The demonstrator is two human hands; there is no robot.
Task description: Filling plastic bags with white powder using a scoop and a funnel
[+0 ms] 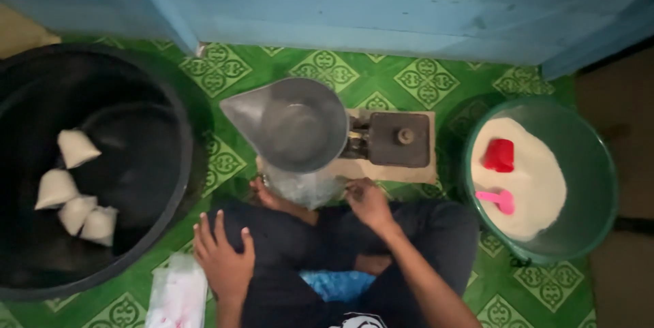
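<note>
While we sit cross-legged on the green patterned floor covering, our right hand pinches the rim of a clear, crinkled plastic bag that sits under the spout side of the scale, just before our knees. Our left hand lies flat with fingers spread on our dark trouser leg, holding nothing. Above the bag stands a balance scale with a dull grey metal pan, round with a pointed lip. Toward the right edge, a green round basin holds white grainy powder, a red cup and a pink scoop. Toward the left edge, a big black tub holds tied white packets.
</note>
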